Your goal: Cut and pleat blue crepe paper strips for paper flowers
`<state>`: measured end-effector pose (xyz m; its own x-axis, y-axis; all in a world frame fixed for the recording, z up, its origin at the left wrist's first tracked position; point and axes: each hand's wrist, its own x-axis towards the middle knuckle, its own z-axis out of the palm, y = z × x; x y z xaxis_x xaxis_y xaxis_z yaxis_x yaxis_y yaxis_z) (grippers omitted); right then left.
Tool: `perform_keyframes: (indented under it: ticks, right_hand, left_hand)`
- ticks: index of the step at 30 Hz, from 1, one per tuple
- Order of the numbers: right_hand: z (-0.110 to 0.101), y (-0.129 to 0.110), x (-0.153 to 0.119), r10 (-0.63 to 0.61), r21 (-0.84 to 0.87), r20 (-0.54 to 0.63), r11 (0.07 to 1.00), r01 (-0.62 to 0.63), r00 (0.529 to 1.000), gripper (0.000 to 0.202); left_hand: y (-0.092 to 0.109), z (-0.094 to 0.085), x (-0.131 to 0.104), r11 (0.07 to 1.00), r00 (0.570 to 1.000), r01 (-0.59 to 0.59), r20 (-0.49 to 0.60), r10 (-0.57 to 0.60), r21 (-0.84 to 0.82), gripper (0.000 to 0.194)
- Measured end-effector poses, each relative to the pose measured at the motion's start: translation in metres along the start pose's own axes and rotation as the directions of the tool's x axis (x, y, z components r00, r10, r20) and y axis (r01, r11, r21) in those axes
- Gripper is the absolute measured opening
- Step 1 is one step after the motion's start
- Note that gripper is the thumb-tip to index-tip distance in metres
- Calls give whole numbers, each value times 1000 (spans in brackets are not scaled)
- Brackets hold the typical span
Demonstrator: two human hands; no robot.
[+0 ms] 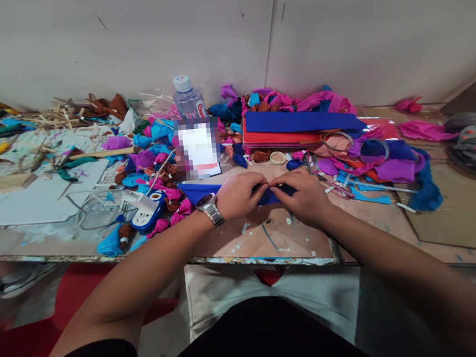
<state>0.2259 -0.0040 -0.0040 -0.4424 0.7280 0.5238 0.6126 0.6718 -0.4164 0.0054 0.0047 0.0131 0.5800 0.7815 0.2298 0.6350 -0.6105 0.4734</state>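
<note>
Near the table's front edge, both hands meet fingertip to fingertip over a piece of dark blue crepe paper (268, 198). My left hand (242, 193), with a metal watch on its wrist, pinches the paper's edge from the left. My right hand (301, 195) pinches it from the right, the thumbs and forefingers almost touching. The palms hide part of the paper. A flat strip of blue paper (197, 192) lies just left of my left hand. A roll of tape (278, 158) rests behind the hands.
Crumpled crepe bundles (142, 159) and a blue power socket (148, 213) with cables lie left. A bottle (188, 99) stands behind a blurred bright screen (197, 148). Folded blue paper (299, 121) tops a red stack behind the hands. Coloured scraps and rings (374, 150) lie right.
</note>
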Motion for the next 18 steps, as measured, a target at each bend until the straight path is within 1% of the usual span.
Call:
perform_keyframes:
  ticks: [10,18]
  right_hand:
    - [0,2,0,10,3,-7,1000,-9,1000,9]
    - [-1,0,1,-1,14,-17,1000,2,1000,8]
  left_hand:
    - [-1,-1,1,1000,1000,15,-17,-15,-20,30]
    - [-3,0,0,999,999,-20,-37,22,33,29]
